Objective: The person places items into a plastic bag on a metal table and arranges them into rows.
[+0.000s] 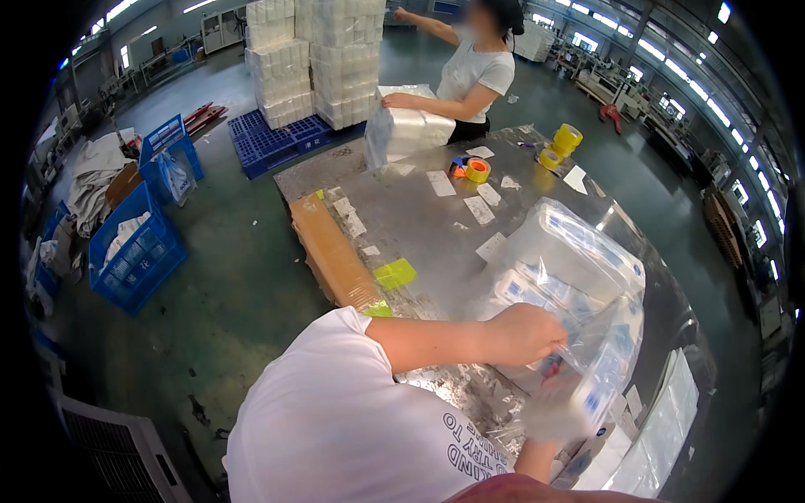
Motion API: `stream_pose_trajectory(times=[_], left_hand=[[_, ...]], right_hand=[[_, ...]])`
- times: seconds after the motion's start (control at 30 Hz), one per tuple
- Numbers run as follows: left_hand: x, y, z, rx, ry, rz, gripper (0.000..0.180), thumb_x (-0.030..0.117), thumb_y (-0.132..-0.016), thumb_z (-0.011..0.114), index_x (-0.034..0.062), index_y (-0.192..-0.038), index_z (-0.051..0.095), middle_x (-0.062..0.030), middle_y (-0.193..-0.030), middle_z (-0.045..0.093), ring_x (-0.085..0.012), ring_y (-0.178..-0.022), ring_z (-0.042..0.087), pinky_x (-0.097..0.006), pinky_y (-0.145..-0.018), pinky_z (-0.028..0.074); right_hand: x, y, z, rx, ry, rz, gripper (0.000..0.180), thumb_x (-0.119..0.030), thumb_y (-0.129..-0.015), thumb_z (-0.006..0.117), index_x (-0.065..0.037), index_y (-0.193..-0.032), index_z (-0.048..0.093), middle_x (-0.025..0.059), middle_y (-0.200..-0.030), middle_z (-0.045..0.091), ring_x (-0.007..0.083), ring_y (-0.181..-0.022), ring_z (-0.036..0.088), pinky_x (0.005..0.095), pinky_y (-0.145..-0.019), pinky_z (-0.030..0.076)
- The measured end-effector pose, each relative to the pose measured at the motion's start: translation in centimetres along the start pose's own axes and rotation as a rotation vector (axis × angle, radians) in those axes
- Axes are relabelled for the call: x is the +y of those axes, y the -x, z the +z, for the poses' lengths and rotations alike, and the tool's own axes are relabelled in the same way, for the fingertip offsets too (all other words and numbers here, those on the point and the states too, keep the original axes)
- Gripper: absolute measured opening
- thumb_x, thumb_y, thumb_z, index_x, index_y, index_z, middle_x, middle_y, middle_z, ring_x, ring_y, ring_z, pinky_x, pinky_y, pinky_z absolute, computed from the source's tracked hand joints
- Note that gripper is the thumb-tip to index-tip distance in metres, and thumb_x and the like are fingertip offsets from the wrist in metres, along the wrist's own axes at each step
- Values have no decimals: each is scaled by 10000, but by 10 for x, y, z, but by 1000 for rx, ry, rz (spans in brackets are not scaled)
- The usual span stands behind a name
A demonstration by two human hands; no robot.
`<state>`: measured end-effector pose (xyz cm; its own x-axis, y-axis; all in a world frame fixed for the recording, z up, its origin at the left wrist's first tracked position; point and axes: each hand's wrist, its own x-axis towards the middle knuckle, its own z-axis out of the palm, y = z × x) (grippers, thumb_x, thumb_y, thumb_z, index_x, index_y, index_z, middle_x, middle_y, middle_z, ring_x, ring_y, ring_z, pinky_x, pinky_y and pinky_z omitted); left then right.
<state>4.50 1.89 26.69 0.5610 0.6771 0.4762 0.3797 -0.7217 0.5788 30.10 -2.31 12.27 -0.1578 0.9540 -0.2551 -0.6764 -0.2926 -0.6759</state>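
Observation:
A large clear plastic bag (579,260) packed with white and blue tissue packs lies on the metal table (419,222) in front of me. My left hand (528,333) reaches across from the left and pinches the bag's loose plastic at its near end. Just below it, my right hand (552,412) is blurred and pressed against the same end of the bag. A small red object (551,366) shows between the two hands; what it is stays unclear.
At the table's far end a co-worker holds another filled bag (407,130). An orange tape roll (478,170), yellow rolls (568,136) and paper labels lie on the table. A cardboard strip (331,251) lines its left edge. Blue crates (138,251) and a blue pallet (277,138) stand on the floor.

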Motion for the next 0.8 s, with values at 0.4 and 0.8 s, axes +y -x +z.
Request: stream_pose_trajectory(times=[0.4,0.8], left_hand=[[12,36,28,-380,406,127,178,209,-907,539,87,-1014,612,-111,-885,676,-335,-791,642,-424,-696,494],[-33,38,82,-438,320,-76,221,268,-918,514,131,-1039,638,-106,-951,689,-321,-874,649,-430,-761,492]], right_hand=[[14,-92,26,3,624,-91,286,-231,-891,653,-34,-1089,590,36,-888,659,148,-780,624,276,-693,497],[-21,-145,16,81,823,-265,776,-155,-867,592,-116,-1527,186,197,-1509,294,286,-1350,358,381,-1082,329]])
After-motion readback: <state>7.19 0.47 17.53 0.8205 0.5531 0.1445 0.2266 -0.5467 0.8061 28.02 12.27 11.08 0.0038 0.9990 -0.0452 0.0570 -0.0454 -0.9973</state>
